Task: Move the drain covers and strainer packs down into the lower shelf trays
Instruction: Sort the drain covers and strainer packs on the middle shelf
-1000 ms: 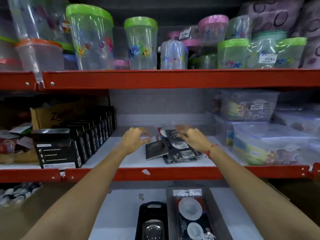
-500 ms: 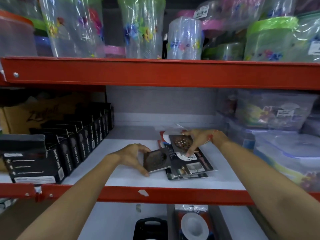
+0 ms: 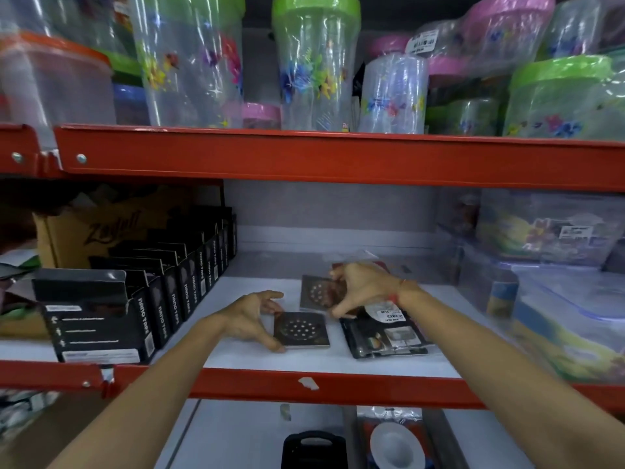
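We work off the red shelf rail (image 3: 338, 384) as our mark. Above and behind it lies the white middle shelf (image 3: 257, 292), where the goods sit; below it we glimpse the lower trays, a grey tray (image 3: 436, 434) with a strainer already in it and a black tray (image 3: 304, 445) just left of that. Behind the rail, right of centre, the strainer packs (image 3: 385, 333) lie stacked flat. Left of them lies one square drain cover (image 3: 301, 330), and a second drain cover (image 3: 318, 292) sits farther back.

To do this step well, we judge each cover should be pinched firmly by its edges, lifted clear over the rail without snagging, then lowered flat into a tray.

Our left hand (image 3: 247, 319) reaches past the rail, palm turned inward, fingers half-curled with thumb and fingertips on the near cover's left edge. Our right hand (image 3: 362, 289) arches over the far cover, fingers bent downward, gripping its right side.
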`<action>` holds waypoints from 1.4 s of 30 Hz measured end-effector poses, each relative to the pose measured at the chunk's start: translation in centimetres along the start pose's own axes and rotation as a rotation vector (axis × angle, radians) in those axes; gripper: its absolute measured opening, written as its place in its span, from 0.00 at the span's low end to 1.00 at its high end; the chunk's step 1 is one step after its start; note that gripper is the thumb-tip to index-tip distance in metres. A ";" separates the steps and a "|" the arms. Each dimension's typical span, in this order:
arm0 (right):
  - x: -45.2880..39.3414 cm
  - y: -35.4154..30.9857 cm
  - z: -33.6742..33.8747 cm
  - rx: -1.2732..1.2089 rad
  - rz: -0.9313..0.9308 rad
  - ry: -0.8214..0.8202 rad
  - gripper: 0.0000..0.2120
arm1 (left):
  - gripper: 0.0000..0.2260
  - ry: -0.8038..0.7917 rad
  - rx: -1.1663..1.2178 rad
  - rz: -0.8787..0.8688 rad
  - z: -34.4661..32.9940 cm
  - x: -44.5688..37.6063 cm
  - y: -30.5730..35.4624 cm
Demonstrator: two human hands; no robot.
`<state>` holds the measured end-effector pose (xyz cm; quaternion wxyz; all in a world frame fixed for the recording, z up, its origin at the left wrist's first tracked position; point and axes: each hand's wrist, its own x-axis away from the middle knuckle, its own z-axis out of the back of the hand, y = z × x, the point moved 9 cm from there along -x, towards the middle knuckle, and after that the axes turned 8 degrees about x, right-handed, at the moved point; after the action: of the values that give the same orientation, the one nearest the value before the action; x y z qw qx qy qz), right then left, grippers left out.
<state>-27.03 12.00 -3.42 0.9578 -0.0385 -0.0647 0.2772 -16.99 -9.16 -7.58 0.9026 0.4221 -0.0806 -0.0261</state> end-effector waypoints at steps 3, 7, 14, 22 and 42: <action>6.4 -10.4 1.4 -0.167 0.114 -0.092 0.10 | 0.60 0.013 0.070 -0.002 0.0 0.4 -0.1; 7.8 -10.1 -0.4 -0.098 0.015 -0.119 0.16 | 0.66 -0.003 0.134 0.011 0.0 1.0 -0.6; 5.4 -10.6 -3.1 -0.119 0.102 -0.073 0.27 | 0.55 -0.029 -0.018 0.061 -0.8 1.5 0.0; 7.3 -2.2 -0.1 -0.259 -0.020 0.314 0.32 | 0.34 0.115 0.125 -0.045 -2.8 0.7 6.4; 8.8 15.3 -3.4 -0.769 -0.451 0.282 0.34 | 0.11 0.269 0.698 0.200 -10.2 -5.2 11.7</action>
<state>-27.21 29.50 -7.55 0.9099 -0.4128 -0.0389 0.0099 -20.68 6.66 -5.69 0.7054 0.6934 -0.0062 0.1469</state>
